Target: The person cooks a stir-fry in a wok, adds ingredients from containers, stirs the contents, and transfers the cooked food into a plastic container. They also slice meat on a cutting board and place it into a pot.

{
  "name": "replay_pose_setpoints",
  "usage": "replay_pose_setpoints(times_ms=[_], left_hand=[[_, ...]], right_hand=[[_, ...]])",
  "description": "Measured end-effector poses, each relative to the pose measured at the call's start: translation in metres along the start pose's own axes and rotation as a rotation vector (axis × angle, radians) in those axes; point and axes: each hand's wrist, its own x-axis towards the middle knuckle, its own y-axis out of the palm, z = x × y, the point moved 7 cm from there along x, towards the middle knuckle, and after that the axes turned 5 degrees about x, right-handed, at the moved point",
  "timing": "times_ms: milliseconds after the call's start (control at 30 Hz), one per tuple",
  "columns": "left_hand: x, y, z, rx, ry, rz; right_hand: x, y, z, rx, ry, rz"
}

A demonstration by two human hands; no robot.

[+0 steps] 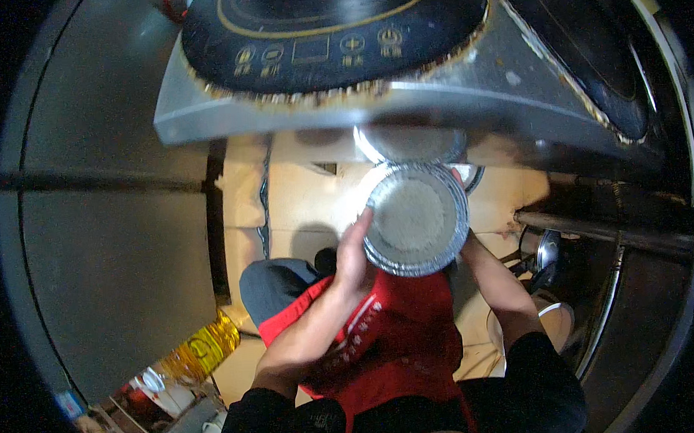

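Observation:
I hold a round metal bowl (419, 213) in front of my knees, between both hands. My left hand (355, 248) grips its left side, with the thumb on the rim. My right hand (467, 239) is around the right side, mostly hidden behind the bowl; a fingertip shows at the upper right edge. Just beyond is another round metal vessel (419, 146), partly covered by the counter edge. A smaller shiny round item (472, 175) shows at its right, largely hidden. A red apron (407, 330) covers my lap.
A steel counter with a black induction cooktop (339, 42) overhangs from above; a second cooktop (583, 49) is at right. A yellow oil bottle (204, 347) lies lower left. A metal pot (540, 248) and a pale bucket (557, 317) stand right, below a metal bar (603, 228).

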Motion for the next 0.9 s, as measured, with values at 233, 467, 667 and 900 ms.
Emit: replay_pose_setpoints(times_ms=[233,467,667,900], left_hand=[[0.0,0.028,0.01,0.305,-0.205,0.107],[-0.097,0.038,-0.029,0.65,-0.498,-0.04],[-0.211,0.114,-0.174,0.065,-0.307,0.116],[-0.14,0.174,-0.342,0.559,-0.001,-0.042]], right_hand=[[-0.053,-0.024,-0.011,-0.05,0.295,0.269],[-0.264,-0.041,0.08,0.048,0.862,0.524],[-0.443,-0.078,0.225,-0.253,0.586,0.603],[-0.526,-0.157,0.328,0.599,1.212,-0.088]])
